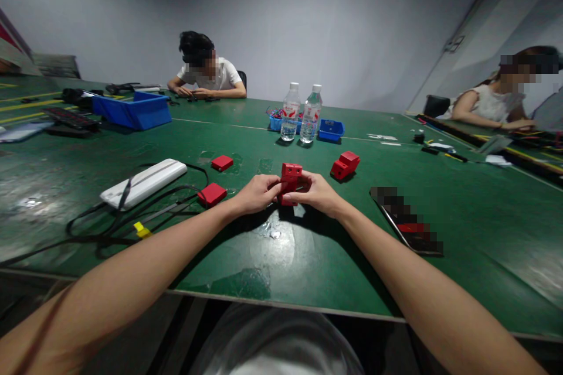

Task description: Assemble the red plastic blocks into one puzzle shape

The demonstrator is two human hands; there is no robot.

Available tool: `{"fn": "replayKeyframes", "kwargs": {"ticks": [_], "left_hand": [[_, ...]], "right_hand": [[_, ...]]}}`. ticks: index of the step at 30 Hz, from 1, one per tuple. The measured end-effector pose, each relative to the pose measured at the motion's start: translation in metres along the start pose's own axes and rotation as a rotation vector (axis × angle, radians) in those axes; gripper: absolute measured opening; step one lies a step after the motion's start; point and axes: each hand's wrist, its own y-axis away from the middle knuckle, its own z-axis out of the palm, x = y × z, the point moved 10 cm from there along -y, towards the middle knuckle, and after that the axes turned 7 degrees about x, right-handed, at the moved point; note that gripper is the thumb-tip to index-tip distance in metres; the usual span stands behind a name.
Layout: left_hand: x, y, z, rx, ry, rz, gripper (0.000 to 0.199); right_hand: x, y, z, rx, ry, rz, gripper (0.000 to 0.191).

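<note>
Between my two hands, just above the green table (246, 269), stands a red block-like part (290, 173) with two small dark holes near its top. My left hand (259, 193) grips it from the left, fingers closed against its side. From the right, my right hand (317, 192) holds the same part between thumb and fingers. Its middle is partly hidden by my fingers. Another red part (345, 165), stepped in shape, lies to the right of my right hand. Left of my left hand are two flat red pieces, a nearer one (213, 194) and a farther one (222, 162).
A white power bank (145, 183) with looped black cables lies at left, a dark phone (404, 222) at right. Two water bottles (289, 120) stand ahead, beside a small blue tray (331, 130). A larger blue bin (136, 111) sits far left. Two people sit across the tables.
</note>
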Motion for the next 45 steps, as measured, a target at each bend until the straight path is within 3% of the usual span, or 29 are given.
{"fn": "replayKeyframes", "kwargs": {"ticks": [3,5,9,14,27,34,45], "left_hand": [[0.001,0.0,0.0,0.002,-0.011,0.005,0.038],[0.0,0.0,-0.001,0.021,-0.022,-0.01,0.04],[-0.002,-0.001,-0.006,0.083,0.008,-0.023,0.035],[-0.01,-0.004,-0.009,0.1,0.044,-0.053,0.04],[-0.013,-0.004,-0.006,0.085,0.276,-0.131,0.039],[-0.012,-0.005,-0.006,0.089,0.263,-0.108,0.038],[-0.013,-0.004,-0.002,0.099,0.248,-0.081,0.044]], "right_hand": [[-0.002,-0.002,-0.007,0.082,-0.03,-0.041,0.041],[0.001,-0.003,-0.007,0.065,-0.017,-0.016,0.038],[0.0,-0.001,-0.004,0.03,-0.009,0.01,0.042],[-0.009,0.002,0.004,0.026,-0.024,-0.031,0.062],[-0.006,0.002,0.003,0.083,0.014,-0.045,0.058],[-0.006,0.001,0.007,0.047,-0.05,-0.031,0.054],[-0.001,-0.006,-0.009,0.154,0.02,-0.056,0.041]]}}
